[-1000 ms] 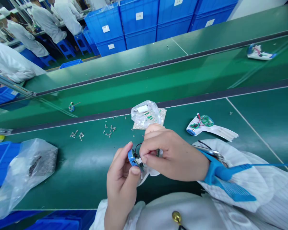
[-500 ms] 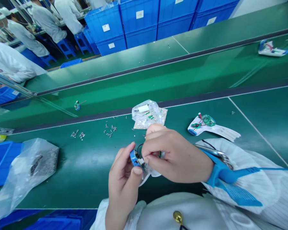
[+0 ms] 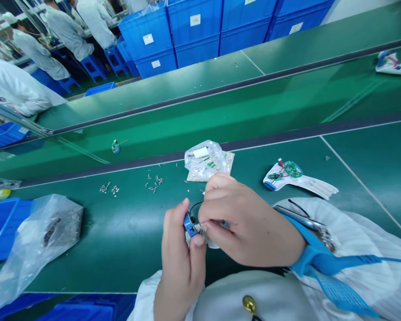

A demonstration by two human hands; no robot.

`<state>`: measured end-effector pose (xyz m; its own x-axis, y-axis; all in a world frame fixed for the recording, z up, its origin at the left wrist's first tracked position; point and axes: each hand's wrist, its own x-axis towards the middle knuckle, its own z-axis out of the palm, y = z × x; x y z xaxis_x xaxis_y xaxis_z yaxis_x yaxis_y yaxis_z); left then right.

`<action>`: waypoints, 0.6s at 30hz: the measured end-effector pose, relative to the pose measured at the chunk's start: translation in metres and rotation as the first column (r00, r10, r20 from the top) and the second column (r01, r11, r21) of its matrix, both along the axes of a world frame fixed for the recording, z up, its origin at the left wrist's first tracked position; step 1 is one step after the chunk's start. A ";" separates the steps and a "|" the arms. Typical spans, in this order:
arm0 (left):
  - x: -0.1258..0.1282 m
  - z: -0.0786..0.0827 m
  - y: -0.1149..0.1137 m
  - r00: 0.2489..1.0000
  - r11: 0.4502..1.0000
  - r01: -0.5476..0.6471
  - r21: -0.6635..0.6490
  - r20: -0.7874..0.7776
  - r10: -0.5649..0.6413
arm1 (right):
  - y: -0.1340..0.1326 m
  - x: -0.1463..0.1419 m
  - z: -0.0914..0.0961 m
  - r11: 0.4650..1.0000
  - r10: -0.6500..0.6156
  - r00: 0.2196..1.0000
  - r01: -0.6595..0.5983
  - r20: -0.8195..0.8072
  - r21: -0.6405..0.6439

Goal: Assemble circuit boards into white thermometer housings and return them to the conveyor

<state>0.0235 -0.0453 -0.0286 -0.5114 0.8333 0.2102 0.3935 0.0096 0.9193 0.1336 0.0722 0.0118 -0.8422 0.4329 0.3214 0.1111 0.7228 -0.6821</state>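
Observation:
My left hand point(image 3: 182, 263) grips a small blue-and-white part point(image 3: 189, 224) with black wires, thumb and fingers closed round it just above the green bench point(image 3: 120, 232). My right hand point(image 3: 247, 218) is closed in a pinch on the same part's wiring and a small component, right against the left hand. A blue wrist strap point(image 3: 316, 258) circles my right wrist over a white sleeve. What sits between the right fingertips is mostly hidden.
A clear bag of small boards point(image 3: 205, 161) lies just beyond my hands. Loose screws point(image 3: 153, 183) scatter to the left. A finished white-and-blue assembly with a green board point(image 3: 289, 174) lies to the right. A plastic bag point(image 3: 40, 232) and blue bin point(image 3: 2, 223) sit at left. Other workers point(image 3: 36, 49) stand far back.
My left hand has turned and closed tighter on the blue part. The items on the conveyor belt behind have drifted to the right.

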 end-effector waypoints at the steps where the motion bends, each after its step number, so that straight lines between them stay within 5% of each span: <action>1: 0.002 -0.002 -0.002 1.000 1.000 -0.016 -0.020 0.013 0.017 | 0.000 0.000 0.000 1.000 0.009 1.000 -0.009 0.007 -0.011; 6: 0.011 -0.006 -0.012 0.996 0.975 0.084 -0.204 -0.020 -0.090 | -0.002 0.003 0.000 1.000 0.028 0.998 -0.027 0.049 -0.005; 12: 0.018 0.007 -0.004 0.956 0.979 -0.053 -0.198 -0.292 -0.007 | -0.004 0.006 0.001 1.000 0.029 0.999 -0.029 0.017 0.004; 18: 0.020 0.013 0.003 0.919 0.971 -0.110 -0.213 -0.394 0.017 | -0.003 0.006 -0.006 0.998 0.048 0.998 -0.049 -0.026 -0.040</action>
<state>0.0439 -0.0418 -0.0158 -0.4818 0.8504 0.2116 0.7086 0.2360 0.6649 0.1396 0.0688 0.0063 -0.8545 0.4044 0.3259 0.0586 0.6986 -0.7131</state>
